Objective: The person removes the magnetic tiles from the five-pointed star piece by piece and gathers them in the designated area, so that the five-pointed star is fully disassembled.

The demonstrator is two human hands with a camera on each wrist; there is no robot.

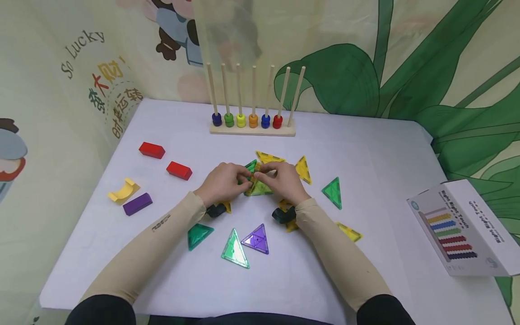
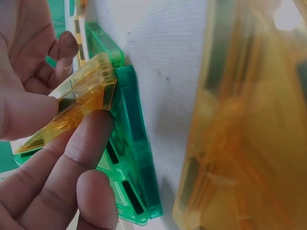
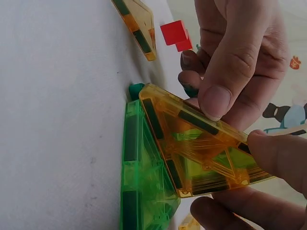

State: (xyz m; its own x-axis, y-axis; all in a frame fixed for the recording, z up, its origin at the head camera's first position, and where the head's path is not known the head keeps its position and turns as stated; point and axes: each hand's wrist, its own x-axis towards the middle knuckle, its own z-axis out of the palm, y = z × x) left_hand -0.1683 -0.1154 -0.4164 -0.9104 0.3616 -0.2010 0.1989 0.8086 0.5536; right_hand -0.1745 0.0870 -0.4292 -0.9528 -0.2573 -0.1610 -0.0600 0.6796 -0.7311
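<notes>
Near the middle of the table, my left hand [image 1: 225, 183] and right hand [image 1: 284, 180] both pinch one yellow see-through triangular magnetic tile [image 3: 211, 158]. It is tilted, and its lower edge meets green triangular tiles [image 2: 120, 158] on the table. In the head view the fingers hide much of this group. Behind the hands lies a yellow tile [image 1: 268, 157], with another yellow tile [image 1: 303, 170] just right of it. Nearer the body are a purple tile [image 1: 257, 239], a pale green tile [image 1: 235, 250] and a darker green tile [image 1: 199, 235].
A peg rack [image 1: 253, 130] with coloured beads stands at the back. Red blocks [image 1: 179, 170], a yellow arch [image 1: 123, 191] and a purple block [image 1: 137, 204] lie left. On the right are a green tile [image 1: 333, 192], a yellow tile [image 1: 349, 231] and a printed box [image 1: 459, 230].
</notes>
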